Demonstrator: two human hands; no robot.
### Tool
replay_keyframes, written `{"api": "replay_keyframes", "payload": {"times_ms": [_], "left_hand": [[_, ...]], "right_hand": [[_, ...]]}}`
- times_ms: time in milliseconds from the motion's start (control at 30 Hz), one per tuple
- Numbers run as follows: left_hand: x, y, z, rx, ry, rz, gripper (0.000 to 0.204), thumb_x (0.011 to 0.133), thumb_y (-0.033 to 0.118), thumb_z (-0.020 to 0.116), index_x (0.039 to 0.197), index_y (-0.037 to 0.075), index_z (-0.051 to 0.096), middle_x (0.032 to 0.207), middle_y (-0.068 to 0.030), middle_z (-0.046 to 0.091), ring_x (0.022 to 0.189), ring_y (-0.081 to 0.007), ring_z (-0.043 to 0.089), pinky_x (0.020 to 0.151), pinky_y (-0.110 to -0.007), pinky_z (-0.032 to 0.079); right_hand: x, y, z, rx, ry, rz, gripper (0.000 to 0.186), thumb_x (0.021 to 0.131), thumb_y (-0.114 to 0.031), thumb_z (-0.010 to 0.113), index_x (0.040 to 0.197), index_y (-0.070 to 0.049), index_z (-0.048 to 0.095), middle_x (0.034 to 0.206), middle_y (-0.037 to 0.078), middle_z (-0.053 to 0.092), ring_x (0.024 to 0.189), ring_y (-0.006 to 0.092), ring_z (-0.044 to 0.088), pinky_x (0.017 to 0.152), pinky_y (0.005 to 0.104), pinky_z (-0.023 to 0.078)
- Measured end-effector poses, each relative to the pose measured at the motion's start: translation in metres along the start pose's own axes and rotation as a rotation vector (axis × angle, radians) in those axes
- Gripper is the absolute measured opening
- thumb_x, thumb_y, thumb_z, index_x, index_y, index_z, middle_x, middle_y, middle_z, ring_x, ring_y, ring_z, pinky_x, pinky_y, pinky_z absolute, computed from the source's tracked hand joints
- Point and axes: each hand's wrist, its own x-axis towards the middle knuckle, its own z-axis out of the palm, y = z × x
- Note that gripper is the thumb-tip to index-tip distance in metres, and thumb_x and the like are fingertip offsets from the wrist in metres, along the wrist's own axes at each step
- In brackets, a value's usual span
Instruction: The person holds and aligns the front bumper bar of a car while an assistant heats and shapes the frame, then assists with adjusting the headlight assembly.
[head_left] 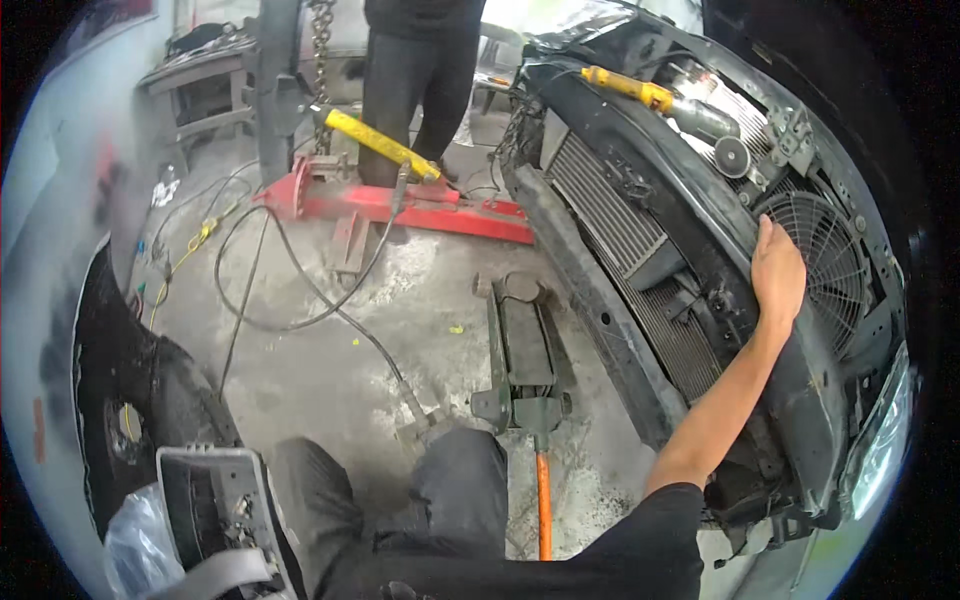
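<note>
My right hand [778, 270] lies over the edge of the black front beam [690, 190] of a car, its fingers closed round that edge and partly hidden. Just beyond it is a round radiator fan [825, 250] behind a ringed grille. A yellow and grey power tool [650, 98], with a round disc at one end, rests across the top of the car's front. Lower down, a finned intercooler [605, 205] shows through the opened front end. My left hand is out of sight.
A floor jack [523, 350] with an orange handle [544, 505] stands before my knees. A red pulling frame [370, 205] carries a yellow hydraulic cylinder [380, 143]; its black hose [290, 328] loops over the floor. Another person [420, 80] stands behind it. A grey bin [210, 455] is lower left.
</note>
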Motion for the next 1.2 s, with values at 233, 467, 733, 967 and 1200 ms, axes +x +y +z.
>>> {"api": "replay_keyframes", "payload": {"times_ms": [233,467,733,967,1200], "left_hand": [[0.045,0.013,-0.104,-1.195,0.055,0.221,0.032,0.105,0.029,0.037,0.096,0.004,0.056,0.081,-0.0099,0.058,0.082,-0.0204,0.058,0.075,-0.030,0.044],[0.039,-0.003,-0.025,-1.509,0.141,0.366,0.030,0.104,0.025,0.039,0.086,0.008,0.055,0.078,-0.0104,0.054,0.085,-0.0239,0.053,0.080,-0.033,0.043],[-0.125,-0.037,0.247,-2.158,-0.858,1.073,0.025,0.103,0.021,0.041,0.099,0.005,0.061,0.090,-0.0129,0.060,0.098,-0.0261,0.055,0.091,-0.033,0.042],[-0.220,-0.212,0.550,-1.654,-1.592,0.999,0.025,0.103,0.021,0.042,0.106,0.004,0.062,0.095,-0.0123,0.062,0.101,-0.0256,0.056,0.092,-0.032,0.042],[-0.079,-0.251,0.545,-1.575,-2.220,0.684,0.054,0.097,0.041,0.051,0.138,0.005,0.049,0.113,-0.0161,0.067,0.101,-0.0318,0.064,0.088,-0.040,0.048]], "right_hand": [[0.008,-0.045,-0.003,-0.087,-0.072,0.003,0.057,0.100,-0.045,0.030,0.104,-0.003,0.068,0.102,0.021,0.068,0.095,0.0404,0.064,0.085,0.0492,0.048],[0.003,-0.035,-0.001,0.026,0.089,-0.088,0.035,0.102,-0.026,0.045,0.085,0.002,0.058,0.084,0.023,0.061,0.081,0.0424,0.058,0.071,0.0494,0.044],[0.012,-0.043,-0.017,0.078,-0.120,0.008,0.031,0.096,-0.027,0.049,0.080,-0.002,0.057,0.080,0.017,0.057,0.078,0.0362,0.055,0.070,0.0461,0.044],[0.018,-0.047,-0.013,0.200,-0.191,0.071,0.028,0.095,-0.026,0.052,0.078,-0.005,0.060,0.079,0.012,0.061,0.081,0.0331,0.058,0.067,0.0456,0.046],[0.022,-0.048,-0.005,0.173,-0.254,0.100,0.033,0.096,-0.027,0.051,0.074,-0.004,0.059,0.076,0.014,0.060,0.077,0.0345,0.059,0.064,0.0466,0.047]]}}
